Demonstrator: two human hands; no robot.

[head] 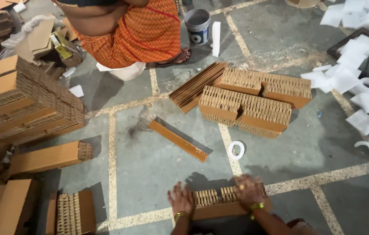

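My left hand (181, 199) and my right hand (249, 191) press on the two ends of a stack of folded brown cardboard pieces (214, 201) standing on edge on the grey floor in front of me. Both wrists carry gold bangles. A strip of brown cardboard (180, 139) lies flat on the floor a little beyond the stack. A white tape ring (236, 149) rests on the floor just past my right hand.
Bundles of corrugated cardboard (254, 100) lie in the middle distance, more stacks (23, 102) at the left. A person in an orange garment (128, 32) squats at the top beside a grey bucket (198, 25). White foam sheets (362, 82) cover the right side.
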